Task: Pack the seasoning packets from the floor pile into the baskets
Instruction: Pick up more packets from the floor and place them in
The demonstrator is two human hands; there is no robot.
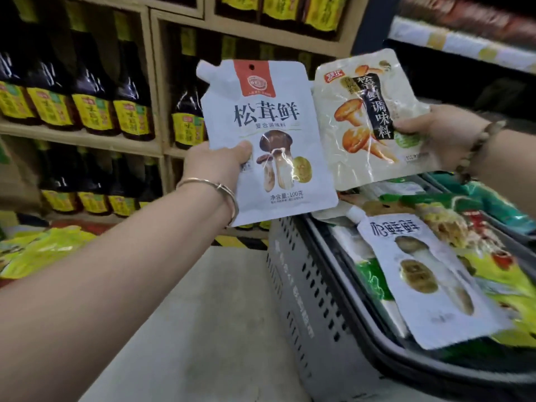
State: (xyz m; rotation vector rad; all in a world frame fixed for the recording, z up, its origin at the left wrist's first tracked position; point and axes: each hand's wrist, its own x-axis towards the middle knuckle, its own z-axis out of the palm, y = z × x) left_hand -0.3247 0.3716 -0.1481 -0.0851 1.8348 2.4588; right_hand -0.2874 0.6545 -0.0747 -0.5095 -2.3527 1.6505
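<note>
My left hand (216, 163) grips a white spouted packet (278, 120) with a brown mushroom picture, held upright in front of me. My right hand (443, 137) holds a cream packet (368, 120) with orange mushrooms by its right edge, tilted, just right of the white one. Both packets hang above the grey basket (307, 309) at lower right. Inside the basket lies another white mushroom packet (426, 282) on top of green and yellow packets (490, 274). Part of the floor pile (40, 250) of yellow-green packets shows at the left edge.
Wooden shelves (84, 137) with dark sauce bottles (95, 91) fill the left and back. A dark shelf unit (464, 44) stands at upper right. Pale floor (208, 314) lies between the pile and the basket. A second container with green packets (499, 204) sits behind the basket.
</note>
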